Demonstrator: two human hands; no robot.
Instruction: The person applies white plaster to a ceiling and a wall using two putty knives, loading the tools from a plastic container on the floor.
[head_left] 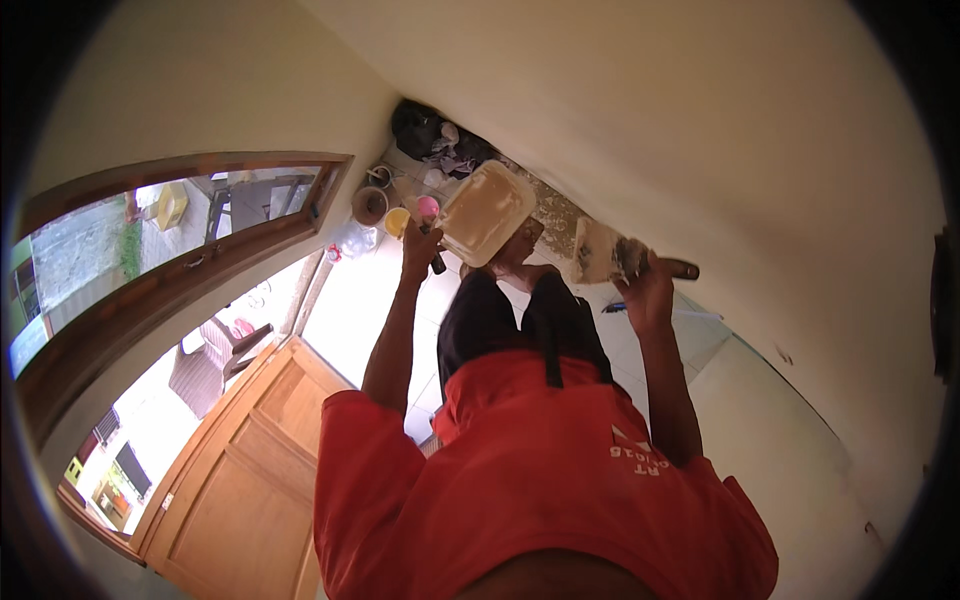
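My left hand (422, 248) is closed at the near left edge of a cream rectangular tray (487, 212), whose face bears pale smears. A short dark handle (438, 264) pokes out beside that hand; whether it belongs to the tray or to a separate tool I cannot tell. To the right, my right hand (648, 292) grips a wide putty knife by its dark handle (682, 269). Whitish paste and darker patches coat the putty knife's blade (598, 252), which points left toward the tray. A gap separates the blade from the tray.
A plain wall (700, 130) rises ahead and to the right. Black bags (418, 130) lie in the corner near a brown pot (369, 206), a yellow container (397, 221) and a pink one (428, 207). On the left are a wood-framed window (190, 255) and a wooden door (245, 480).
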